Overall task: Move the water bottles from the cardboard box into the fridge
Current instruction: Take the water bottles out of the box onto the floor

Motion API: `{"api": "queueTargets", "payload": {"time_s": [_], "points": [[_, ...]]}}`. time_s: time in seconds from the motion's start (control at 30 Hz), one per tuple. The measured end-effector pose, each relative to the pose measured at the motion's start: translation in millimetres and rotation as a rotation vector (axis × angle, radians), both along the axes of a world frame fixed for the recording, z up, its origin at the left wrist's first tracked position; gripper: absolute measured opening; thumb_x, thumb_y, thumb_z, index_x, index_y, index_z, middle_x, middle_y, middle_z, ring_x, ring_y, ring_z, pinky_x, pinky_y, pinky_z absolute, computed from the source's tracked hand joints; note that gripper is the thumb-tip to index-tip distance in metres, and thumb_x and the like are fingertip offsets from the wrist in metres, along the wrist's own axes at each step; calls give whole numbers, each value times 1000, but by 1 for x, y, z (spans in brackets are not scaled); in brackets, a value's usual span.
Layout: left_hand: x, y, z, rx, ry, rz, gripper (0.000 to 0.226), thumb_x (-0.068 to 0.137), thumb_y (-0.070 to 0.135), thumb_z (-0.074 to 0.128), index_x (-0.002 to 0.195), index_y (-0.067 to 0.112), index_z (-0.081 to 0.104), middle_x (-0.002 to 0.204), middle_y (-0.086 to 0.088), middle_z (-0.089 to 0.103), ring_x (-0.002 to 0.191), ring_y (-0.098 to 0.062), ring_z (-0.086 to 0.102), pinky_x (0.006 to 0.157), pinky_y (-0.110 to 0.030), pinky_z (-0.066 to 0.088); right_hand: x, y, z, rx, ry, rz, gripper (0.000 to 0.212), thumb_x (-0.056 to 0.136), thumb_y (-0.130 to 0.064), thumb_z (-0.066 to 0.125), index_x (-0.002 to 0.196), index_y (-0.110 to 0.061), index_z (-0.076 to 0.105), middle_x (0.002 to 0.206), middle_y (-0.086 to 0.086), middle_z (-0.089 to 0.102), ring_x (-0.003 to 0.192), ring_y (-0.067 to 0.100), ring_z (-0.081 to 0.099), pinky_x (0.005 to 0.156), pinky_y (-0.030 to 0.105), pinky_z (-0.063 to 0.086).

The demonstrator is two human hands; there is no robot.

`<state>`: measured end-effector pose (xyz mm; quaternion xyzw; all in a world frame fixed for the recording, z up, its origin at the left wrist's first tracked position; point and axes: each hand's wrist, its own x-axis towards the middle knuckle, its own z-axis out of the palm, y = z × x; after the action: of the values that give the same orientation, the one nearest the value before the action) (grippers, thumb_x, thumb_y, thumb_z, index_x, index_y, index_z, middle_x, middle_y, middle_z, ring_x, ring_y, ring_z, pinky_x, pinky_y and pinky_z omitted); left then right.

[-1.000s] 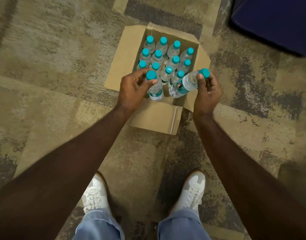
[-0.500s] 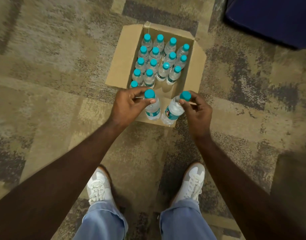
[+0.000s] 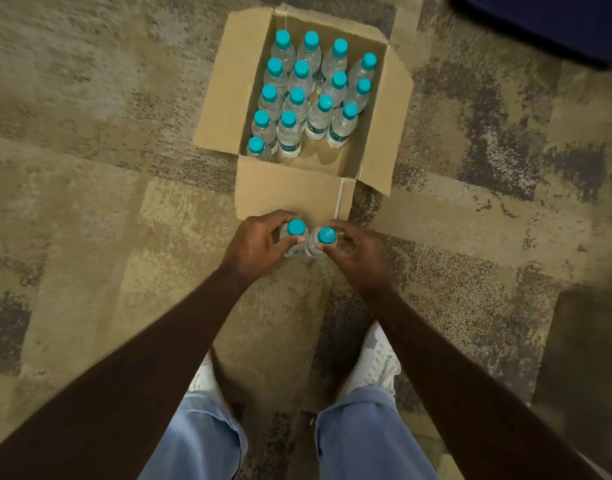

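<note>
Overhead, an open cardboard box [image 3: 290, 188] sits on carpet at upper centre of the frame, with upright teal-capped water bottles [image 3: 301, 98] filling its left and far side. Just below it, the left hand [image 3: 256, 247] and right hand [image 3: 358, 252] each grip one bottle by the neck, side by side.
</note>
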<state>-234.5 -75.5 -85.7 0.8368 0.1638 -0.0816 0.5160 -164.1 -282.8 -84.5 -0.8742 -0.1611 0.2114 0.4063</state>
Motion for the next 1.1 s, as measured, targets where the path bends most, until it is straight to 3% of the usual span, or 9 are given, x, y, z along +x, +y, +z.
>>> {"api": "queueTargets", "payload": {"time_s": [0.2, 0.7, 0.83, 1.1], "points": [[5, -4, -21, 25, -15, -40, 41, 88, 30, 71, 128, 19, 65, 120, 4, 72, 110, -11, 67, 95, -41, 55, 4, 6, -22, -30, -46, 26, 37, 80, -23, 83, 113, -11, 71, 110, 2, 73, 99, 14, 67, 86, 38, 58], [-3, -12, -48, 276, 54, -189, 41, 94, 26, 65, 134, 17, 57, 107, -11, 73, 95, -31, 68, 80, -44, 55, 2, 2, -47, -102, -3, 89, 37, 80, -15, 81, 114, -14, 69, 114, 2, 70, 104, 14, 62, 91, 36, 55], [-6, -13, -53, 295, 48, -169, 43, 93, 24, 67, 135, 17, 58, 108, -11, 73, 95, -31, 68, 80, -44, 55, 1, 3, -52, -135, -9, 137, 37, 82, -16, 79, 118, -14, 68, 117, 1, 68, 104, 10, 59, 90, 30, 53], [-11, -10, -53, 247, 18, -132, 43, 89, 21, 74, 131, 18, 63, 116, -6, 73, 103, -24, 69, 87, -41, 57, -2, 2, -56, -158, 12, 146, 36, 84, -13, 76, 118, -17, 65, 117, 0, 68, 104, 12, 61, 91, 36, 55]]}}
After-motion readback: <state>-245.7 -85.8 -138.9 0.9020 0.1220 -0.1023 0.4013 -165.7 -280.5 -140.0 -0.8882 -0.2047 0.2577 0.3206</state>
